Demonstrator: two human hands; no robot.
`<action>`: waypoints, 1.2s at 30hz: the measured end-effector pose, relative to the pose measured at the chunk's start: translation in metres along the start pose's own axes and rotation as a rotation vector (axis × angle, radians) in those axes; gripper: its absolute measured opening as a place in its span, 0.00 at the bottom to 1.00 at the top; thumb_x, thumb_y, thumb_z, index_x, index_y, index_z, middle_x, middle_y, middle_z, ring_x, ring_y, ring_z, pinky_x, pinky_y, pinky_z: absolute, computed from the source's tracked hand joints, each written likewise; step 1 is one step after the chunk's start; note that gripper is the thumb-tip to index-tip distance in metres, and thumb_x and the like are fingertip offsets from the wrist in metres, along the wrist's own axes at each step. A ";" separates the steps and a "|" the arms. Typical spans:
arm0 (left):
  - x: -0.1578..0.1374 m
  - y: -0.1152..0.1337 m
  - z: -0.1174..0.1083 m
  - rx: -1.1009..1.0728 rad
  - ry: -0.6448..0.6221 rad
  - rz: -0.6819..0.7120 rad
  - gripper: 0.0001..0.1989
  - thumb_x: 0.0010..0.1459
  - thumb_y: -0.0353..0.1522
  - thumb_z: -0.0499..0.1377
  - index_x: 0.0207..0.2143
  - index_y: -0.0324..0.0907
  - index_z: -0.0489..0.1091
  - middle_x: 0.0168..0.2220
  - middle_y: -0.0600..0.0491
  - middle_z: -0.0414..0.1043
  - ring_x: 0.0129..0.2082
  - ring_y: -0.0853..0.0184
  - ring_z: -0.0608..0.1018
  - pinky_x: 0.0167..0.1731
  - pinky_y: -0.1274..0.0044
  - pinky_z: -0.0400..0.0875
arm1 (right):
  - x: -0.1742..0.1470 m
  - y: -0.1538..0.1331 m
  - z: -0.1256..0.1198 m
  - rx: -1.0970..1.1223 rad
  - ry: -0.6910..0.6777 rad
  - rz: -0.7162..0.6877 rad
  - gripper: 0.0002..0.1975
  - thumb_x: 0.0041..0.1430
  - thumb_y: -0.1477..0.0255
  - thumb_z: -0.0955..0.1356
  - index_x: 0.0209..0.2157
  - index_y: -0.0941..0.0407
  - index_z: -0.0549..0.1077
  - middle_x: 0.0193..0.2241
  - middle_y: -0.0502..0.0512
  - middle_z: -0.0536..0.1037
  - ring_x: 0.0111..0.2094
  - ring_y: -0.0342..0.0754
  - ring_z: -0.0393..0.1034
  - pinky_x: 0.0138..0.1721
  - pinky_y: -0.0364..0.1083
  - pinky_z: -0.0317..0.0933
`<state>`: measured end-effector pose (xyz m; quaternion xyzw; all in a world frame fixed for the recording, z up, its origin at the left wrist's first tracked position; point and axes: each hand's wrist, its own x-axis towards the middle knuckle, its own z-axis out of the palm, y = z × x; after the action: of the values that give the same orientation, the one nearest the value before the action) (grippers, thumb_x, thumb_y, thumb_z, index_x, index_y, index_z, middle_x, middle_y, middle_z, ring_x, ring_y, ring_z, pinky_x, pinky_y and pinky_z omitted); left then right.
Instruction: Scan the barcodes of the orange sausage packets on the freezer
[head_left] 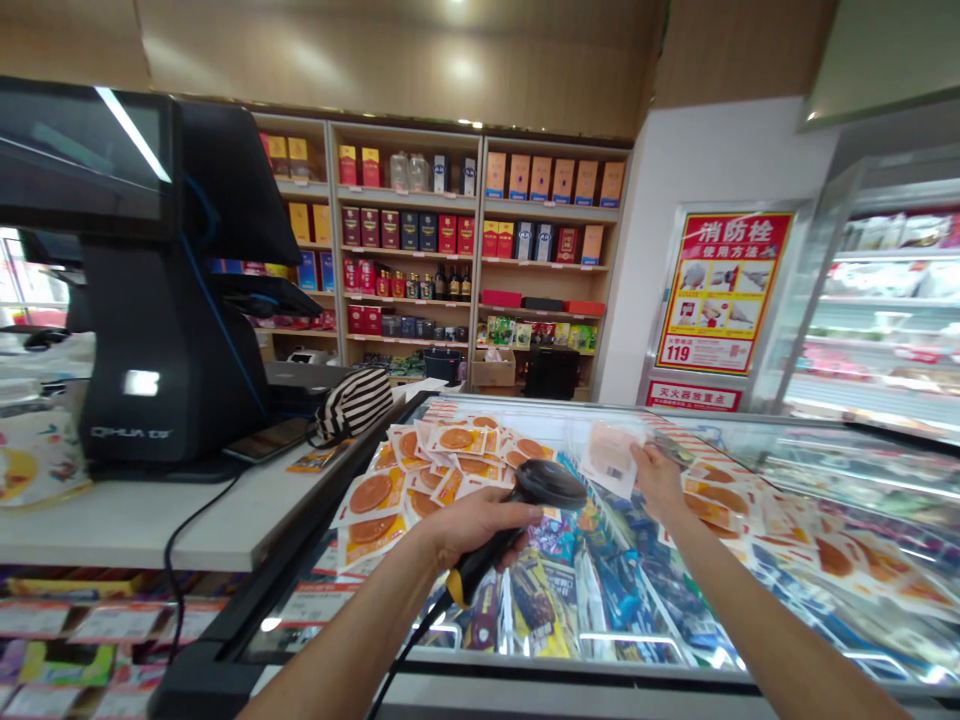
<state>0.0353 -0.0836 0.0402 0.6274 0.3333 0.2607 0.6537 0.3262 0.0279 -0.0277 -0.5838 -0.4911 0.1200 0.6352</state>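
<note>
Right now my left hand (480, 522) grips the barcode scanner (517, 520) w/ its head aimed at a clear meat packet (611, 455) pinched in my right hand (656, 478), both above the glass freezer lid (750, 520), beside the POS terminal (161, 290).

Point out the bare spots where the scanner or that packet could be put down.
Free: the white counter in front of the black register, left of its cable. Crowded: the freezer lid under orange packets, and the counter's far end with a phone and striped pouch.
</note>
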 end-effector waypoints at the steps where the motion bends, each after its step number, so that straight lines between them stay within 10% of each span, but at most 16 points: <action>1: 0.000 0.000 0.001 0.002 -0.001 -0.002 0.13 0.42 0.40 0.56 0.22 0.39 0.60 0.16 0.59 0.61 0.13 0.77 0.63 0.14 0.83 0.57 | -0.001 -0.002 0.000 -0.006 -0.003 -0.006 0.19 0.44 0.56 0.60 0.22 0.59 0.67 0.12 0.48 0.65 0.15 0.42 0.56 0.16 0.41 0.48; 9: -0.011 -0.008 -0.024 0.069 0.171 0.025 0.16 0.44 0.43 0.54 0.19 0.38 0.60 0.14 0.58 0.60 0.13 0.77 0.62 0.14 0.83 0.56 | -0.032 -0.024 0.007 -0.304 -0.018 -0.225 0.20 0.50 0.59 0.56 0.21 0.59 0.69 0.15 0.52 0.68 0.19 0.45 0.61 0.20 0.42 0.52; 18: -0.050 -0.020 -0.069 -0.022 0.491 0.004 0.18 0.41 0.44 0.56 0.25 0.39 0.59 0.16 0.59 0.61 0.14 0.76 0.63 0.13 0.83 0.56 | -0.116 -0.037 0.060 -0.318 -0.468 -0.612 0.17 0.55 0.69 0.55 0.42 0.53 0.68 0.44 0.52 0.68 0.45 0.47 0.61 0.46 0.49 0.55; 25: -0.063 -0.023 -0.070 -0.089 0.525 -0.012 0.17 0.43 0.43 0.56 0.27 0.40 0.58 0.17 0.60 0.61 0.14 0.77 0.63 0.13 0.84 0.56 | -0.148 -0.044 0.073 -0.441 -0.637 -0.762 0.14 0.54 0.69 0.58 0.37 0.54 0.71 0.45 0.54 0.67 0.47 0.47 0.58 0.48 0.49 0.53; 30: -0.044 -0.022 -0.055 -0.104 0.450 -0.018 0.16 0.44 0.43 0.56 0.26 0.38 0.59 0.17 0.58 0.61 0.14 0.77 0.64 0.14 0.84 0.57 | -0.122 -0.033 0.053 -0.502 -0.534 -0.655 0.16 0.53 0.69 0.57 0.40 0.56 0.69 0.44 0.56 0.68 0.46 0.46 0.59 0.48 0.48 0.52; 36: -0.011 -0.013 -0.024 -0.088 0.295 -0.018 0.16 0.42 0.42 0.57 0.26 0.38 0.61 0.17 0.58 0.61 0.14 0.76 0.64 0.13 0.83 0.56 | -0.041 0.006 -0.028 -0.991 -0.257 -0.366 0.24 0.49 0.64 0.59 0.47 0.61 0.61 0.50 0.65 0.58 0.51 0.56 0.50 0.47 0.56 0.48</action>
<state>0.0091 -0.0773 0.0287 0.5501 0.4196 0.3585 0.6268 0.3298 -0.0175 -0.0488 -0.6989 -0.6562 -0.1681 0.2295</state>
